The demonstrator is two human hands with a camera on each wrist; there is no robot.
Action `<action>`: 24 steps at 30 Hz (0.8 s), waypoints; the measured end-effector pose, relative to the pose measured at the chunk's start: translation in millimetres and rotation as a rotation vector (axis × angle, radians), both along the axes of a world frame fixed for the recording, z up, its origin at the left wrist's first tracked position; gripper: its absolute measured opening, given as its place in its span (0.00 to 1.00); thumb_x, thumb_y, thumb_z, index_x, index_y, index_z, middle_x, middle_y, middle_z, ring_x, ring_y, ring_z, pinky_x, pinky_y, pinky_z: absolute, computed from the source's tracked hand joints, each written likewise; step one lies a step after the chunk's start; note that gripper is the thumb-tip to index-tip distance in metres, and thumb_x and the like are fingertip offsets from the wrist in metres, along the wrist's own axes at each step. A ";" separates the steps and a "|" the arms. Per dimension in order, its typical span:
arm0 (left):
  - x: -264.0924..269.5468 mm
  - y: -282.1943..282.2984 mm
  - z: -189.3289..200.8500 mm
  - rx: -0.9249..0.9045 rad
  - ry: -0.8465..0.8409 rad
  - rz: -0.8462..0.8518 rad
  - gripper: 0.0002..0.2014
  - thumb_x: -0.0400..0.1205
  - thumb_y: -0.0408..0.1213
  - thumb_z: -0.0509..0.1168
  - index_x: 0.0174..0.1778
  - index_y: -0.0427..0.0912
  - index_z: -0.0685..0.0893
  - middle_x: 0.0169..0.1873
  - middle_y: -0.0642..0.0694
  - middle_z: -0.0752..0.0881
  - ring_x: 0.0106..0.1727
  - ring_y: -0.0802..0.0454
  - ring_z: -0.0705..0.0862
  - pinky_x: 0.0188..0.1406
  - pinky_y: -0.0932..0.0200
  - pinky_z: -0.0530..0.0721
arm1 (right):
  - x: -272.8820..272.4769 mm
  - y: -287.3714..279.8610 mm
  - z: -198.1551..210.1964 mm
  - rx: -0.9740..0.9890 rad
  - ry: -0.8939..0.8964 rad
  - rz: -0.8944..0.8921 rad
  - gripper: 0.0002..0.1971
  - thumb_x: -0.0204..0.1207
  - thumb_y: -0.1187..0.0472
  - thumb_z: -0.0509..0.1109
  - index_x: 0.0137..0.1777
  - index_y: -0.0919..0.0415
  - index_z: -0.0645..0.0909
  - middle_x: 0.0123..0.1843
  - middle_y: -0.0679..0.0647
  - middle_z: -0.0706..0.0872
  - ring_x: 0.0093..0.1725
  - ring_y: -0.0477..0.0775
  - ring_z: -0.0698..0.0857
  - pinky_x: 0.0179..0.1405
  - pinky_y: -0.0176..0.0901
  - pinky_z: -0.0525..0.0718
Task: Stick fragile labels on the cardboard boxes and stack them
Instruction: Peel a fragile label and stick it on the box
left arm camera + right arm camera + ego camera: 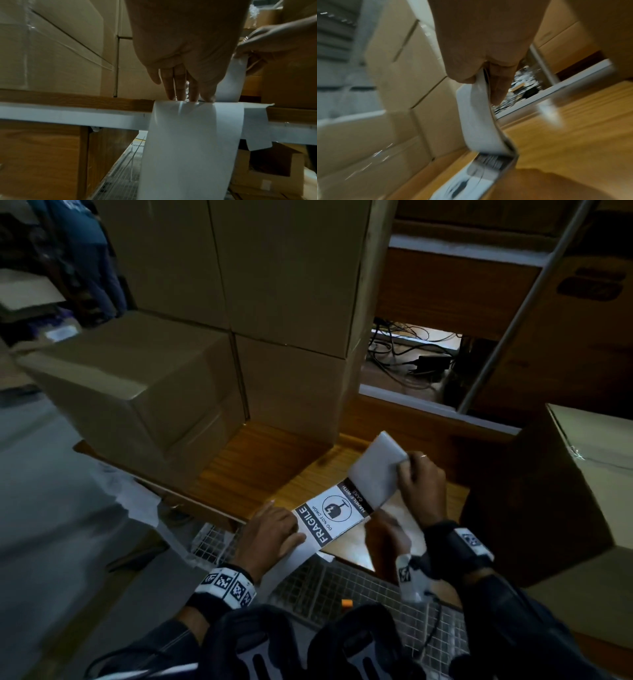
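The label (331,516), printed FRAGILE, lies face up at the near edge of the worktop (246,467), still joined to a white strip (188,142) whose free end hangs over the edge toward the floor. The left hand (270,530) lies flat on the strip just beside the label, its fingers (171,86) straight and pressing down at the edge, most likely to pin the backing so that the label can be pulled away from it. The right hand (423,486) pinches the far, unprinted part of the strip between thumb and curled fingers and lifts it up and back, so the paper bends sharply just past the label; that fold looks meant to start the peel or tear. Stacked boxes (219,330) stand behind the label on the worktop, and another box (579,484) sits close on the right, within reach for sticking. None of the faces in view carries a label, so labelling and stacking appear still ahead. Cables (404,350) lie in an opening beyond the boxes.
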State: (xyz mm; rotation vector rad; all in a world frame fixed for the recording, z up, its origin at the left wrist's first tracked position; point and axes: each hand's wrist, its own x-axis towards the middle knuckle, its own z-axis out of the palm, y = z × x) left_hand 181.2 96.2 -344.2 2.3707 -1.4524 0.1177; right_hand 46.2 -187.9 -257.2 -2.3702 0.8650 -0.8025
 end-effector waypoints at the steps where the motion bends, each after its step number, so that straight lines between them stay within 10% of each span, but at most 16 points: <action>1: 0.3 0.5 0.7 -0.005 0.004 0.004 0.09 0.82 0.52 0.71 0.44 0.51 0.85 0.43 0.56 0.87 0.48 0.56 0.85 0.79 0.48 0.71 | 0.0 -13.5 0.3 0.030 0.016 -0.063 0.09 0.85 0.63 0.65 0.42 0.62 0.78 0.37 0.60 0.82 0.40 0.67 0.84 0.37 0.49 0.69; 5: -0.8 1.4 5.5 -0.012 -0.021 -0.017 0.05 0.80 0.48 0.74 0.48 0.52 0.89 0.48 0.56 0.89 0.53 0.57 0.86 0.79 0.47 0.72 | -7.1 -51.2 -16.4 0.212 0.169 -0.219 0.09 0.85 0.67 0.62 0.50 0.74 0.81 0.54 0.78 0.85 0.57 0.77 0.84 0.48 0.59 0.76; 11: -11.9 2.2 17.1 0.005 -0.045 0.016 0.07 0.75 0.40 0.80 0.48 0.49 0.93 0.49 0.54 0.92 0.53 0.54 0.88 0.69 0.51 0.76 | -19.1 -39.3 -36.1 0.149 0.331 -0.259 0.17 0.81 0.59 0.68 0.60 0.73 0.82 0.63 0.76 0.81 0.66 0.77 0.79 0.67 0.64 0.72; 18: -24.6 5.8 15.5 -0.015 0.031 0.120 0.18 0.72 0.44 0.82 0.57 0.45 0.93 0.61 0.48 0.91 0.65 0.48 0.87 0.77 0.42 0.73 | -9.8 89.1 -39.4 -0.003 0.233 0.609 0.06 0.79 0.56 0.71 0.40 0.52 0.84 0.41 0.49 0.86 0.42 0.48 0.80 0.39 0.43 0.74; 24: -33.4 5.8 11.9 -0.033 0.082 0.167 0.23 0.71 0.41 0.84 0.61 0.43 0.91 0.65 0.45 0.89 0.71 0.45 0.85 0.82 0.38 0.68 | -10.3 128.2 -67.8 -0.175 0.292 0.607 0.12 0.71 0.53 0.82 0.45 0.58 0.83 0.44 0.54 0.85 0.43 0.58 0.83 0.35 0.50 0.82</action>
